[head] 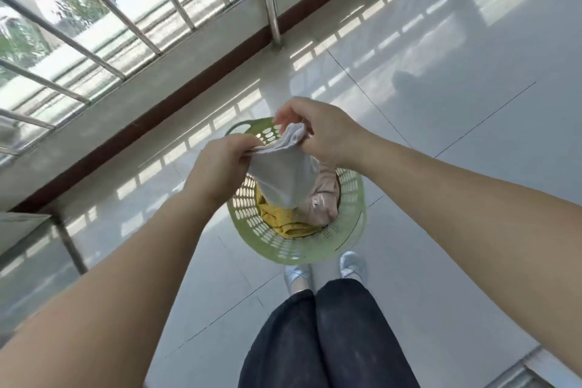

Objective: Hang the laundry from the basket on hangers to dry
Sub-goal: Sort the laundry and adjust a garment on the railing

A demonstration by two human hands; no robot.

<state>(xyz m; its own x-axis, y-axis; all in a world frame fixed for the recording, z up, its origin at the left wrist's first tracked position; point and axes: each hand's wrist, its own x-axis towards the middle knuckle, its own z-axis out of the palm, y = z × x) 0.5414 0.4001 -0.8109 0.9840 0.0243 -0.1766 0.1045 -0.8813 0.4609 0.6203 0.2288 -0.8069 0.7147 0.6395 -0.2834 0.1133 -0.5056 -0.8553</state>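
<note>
The person stood over the green basket on the tiled floor, both arms stretched out in front, with a small pale grey cloth held up between the two hands. The left hand pinched one end of the cloth's top edge, fingers curled round it. The right hand gripped the other end, where the fabric was bunched against the fingers. So the top edge ran roughly from left to right between the hands, slanting a little upward toward the right one, and the rest of the cloth hung down from it, its lower tip dangling above the clothes left in the basket.

That hanging line seemed to be what mattered next: the cloth's long axis pointed straight down from the hands, with its top edge stretched between them. Both hands were equally close to it. Neither one was free for a hanger, and I could see no hanger anywhere.

Below the cloth, a yellow garment and a pinkish one lay crumpled in the basket, so there was plainly more to hang. The metal railing ran along the far left, well apart from the hands. The basket sat just in front of the person's pale shoes.
</note>
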